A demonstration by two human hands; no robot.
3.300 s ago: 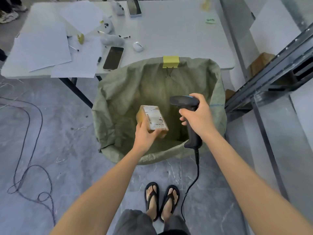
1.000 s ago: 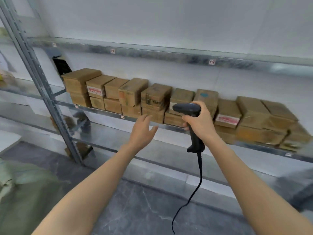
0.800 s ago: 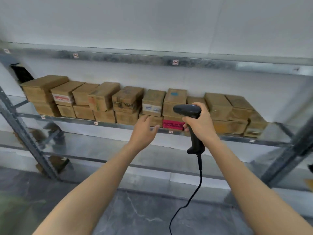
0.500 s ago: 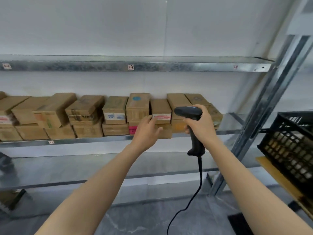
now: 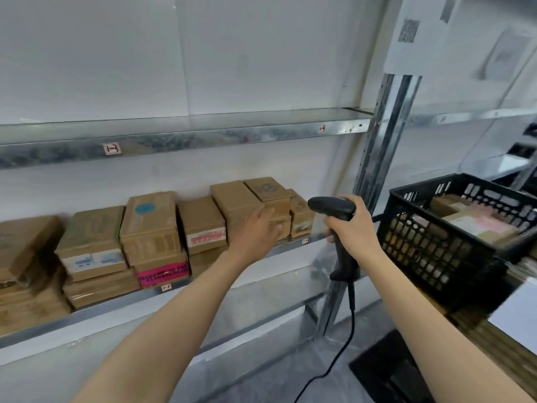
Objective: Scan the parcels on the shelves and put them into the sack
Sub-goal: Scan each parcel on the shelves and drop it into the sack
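Note:
Several brown cardboard parcels (image 5: pixel 151 228) stand stacked in a row on the middle metal shelf (image 5: pixel 290 245). My left hand (image 5: pixel 255 231) reaches out to the right end of the row, fingers straight, in front of a parcel (image 5: pixel 235 199) there; whether it touches the box I cannot tell. My right hand (image 5: pixel 353 228) grips a black corded barcode scanner (image 5: pixel 334 207) by its handle, head pointing left toward the end parcels. The sack is out of view.
A black plastic crate (image 5: pixel 430 251) with parcels inside sits on a surface at the right. A steel shelf upright (image 5: pixel 374 158) stands between the shelf and the crate. An upper shelf (image 5: pixel 186 138) runs above the parcels. A lower shelf lies beneath.
The view swung from the sack to the shelves and on rightward. My left hand, which held a parcel over the sack, holds nothing now and has reached forward to the right-end parcels. The scanner stays gripped.

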